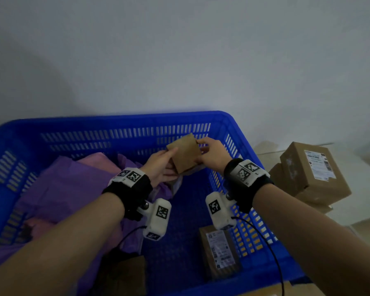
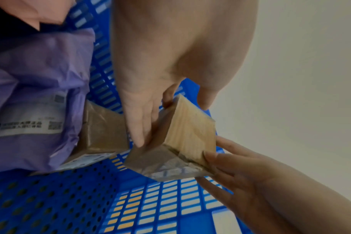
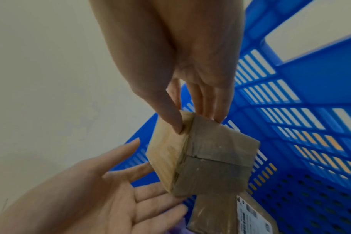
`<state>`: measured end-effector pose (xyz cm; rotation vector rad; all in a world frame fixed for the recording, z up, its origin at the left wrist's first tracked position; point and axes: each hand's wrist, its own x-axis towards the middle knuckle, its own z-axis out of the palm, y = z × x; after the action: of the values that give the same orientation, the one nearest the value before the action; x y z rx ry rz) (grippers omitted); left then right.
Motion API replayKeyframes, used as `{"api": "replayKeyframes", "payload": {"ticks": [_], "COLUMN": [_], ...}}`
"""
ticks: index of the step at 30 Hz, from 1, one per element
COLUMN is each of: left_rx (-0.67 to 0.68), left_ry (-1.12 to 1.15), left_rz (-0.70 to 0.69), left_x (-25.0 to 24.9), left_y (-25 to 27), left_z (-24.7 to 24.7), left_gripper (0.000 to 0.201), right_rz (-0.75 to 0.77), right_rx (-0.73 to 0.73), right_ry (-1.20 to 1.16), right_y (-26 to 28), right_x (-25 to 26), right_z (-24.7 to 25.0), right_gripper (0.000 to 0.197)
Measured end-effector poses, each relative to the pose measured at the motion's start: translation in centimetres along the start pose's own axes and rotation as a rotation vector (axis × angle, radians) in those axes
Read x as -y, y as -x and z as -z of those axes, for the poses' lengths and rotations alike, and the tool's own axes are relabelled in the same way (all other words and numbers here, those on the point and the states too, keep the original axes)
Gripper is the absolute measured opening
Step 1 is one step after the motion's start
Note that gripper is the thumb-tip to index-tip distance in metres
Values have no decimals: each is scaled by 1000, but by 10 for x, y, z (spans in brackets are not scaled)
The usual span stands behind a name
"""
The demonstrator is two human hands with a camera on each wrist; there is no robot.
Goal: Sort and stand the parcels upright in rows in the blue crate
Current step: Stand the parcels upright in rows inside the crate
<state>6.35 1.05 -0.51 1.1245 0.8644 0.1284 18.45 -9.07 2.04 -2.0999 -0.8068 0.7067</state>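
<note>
A small brown cardboard box (image 1: 185, 153) hangs tilted above the far right part of the blue crate (image 1: 124, 119). My right hand (image 1: 202, 146) pinches its upper corner, thumb on one face and fingers (image 3: 210, 110) behind. My left hand (image 1: 171, 160) lies open against the box's left side, its straight fingers (image 2: 138, 126) along one face. In the right wrist view the left palm (image 3: 110, 197) faces up under the box (image 3: 206, 158). Purple and pink mailer bags (image 1: 73, 184) fill the crate's left half.
A labelled brown box (image 1: 219, 251) stands against the crate's near right wall, and a dark parcel (image 1: 124, 272) lies at the near edge. Another box (image 2: 102, 129) leans beside a labelled purple bag (image 2: 36, 79). Stacked cardboard boxes (image 1: 310, 171) sit outside on the right.
</note>
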Motion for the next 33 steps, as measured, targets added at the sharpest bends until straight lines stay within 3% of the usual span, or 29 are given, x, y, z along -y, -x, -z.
{"api": "replayKeyframes", "payload": {"ticks": [4,10,16,19,21,24,28,30,33], "left_rx": [14,5,63,98,83,53,119,162,219], "left_ry": [220,284,330,358,394,438,480,515,561], "left_rz": [50,37,16,37,35,-1,-13,-20,-20], "left_x": [-7,-5,0,0,-1,1,3,4,4], "left_y": [7,17,25,30,32,36,45,47,51], "left_z": [20,35,41,41,43,47,55,59,61], "left_gripper": [70,58,50,42,48,52,50,50,47], "right_rz": [157,250,285,276,282,301,142,11,-90], "right_rx": [-5,-19,6,76,139,47,-78,-26,105], "right_ry": [-56,-143,-214,-237,-229,-193,-304,-423,-642], "right_y": [9,26,41,47,49,48,37,33,29], "right_x": [5,8,9,9,9,9,11,11,13], "right_z": [-8,-7,-4,-4,-6,-6,-4,-4,-4], "right_gripper": [49,46,58,58,55,49,64,80,82]}}
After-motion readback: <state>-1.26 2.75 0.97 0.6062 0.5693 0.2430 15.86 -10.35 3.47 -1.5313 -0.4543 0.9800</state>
